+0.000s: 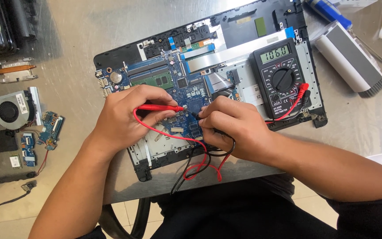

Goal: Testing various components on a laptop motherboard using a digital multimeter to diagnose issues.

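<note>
An opened laptop base [124, 55] lies on the metal table with its blue motherboard [191, 90] exposed. My left hand [127, 117] grips a red test probe [158, 107], tip pointing right onto the board. My right hand [233, 126] pinches a black test probe [196, 115] whose tip touches the board just right of the red one. Red and black leads [200, 166] loop below the laptop's near edge and run to a black multimeter [279, 77] resting on the laptop's right side, its display lit.
A cooling fan with copper heat pipe [9, 108] and several small blue circuit boards [49, 128] lie at the left. A grey-and-white brush [348, 59] and a blue-capped tube [328, 9] lie at the upper right. The table edge [124, 197] runs near my body.
</note>
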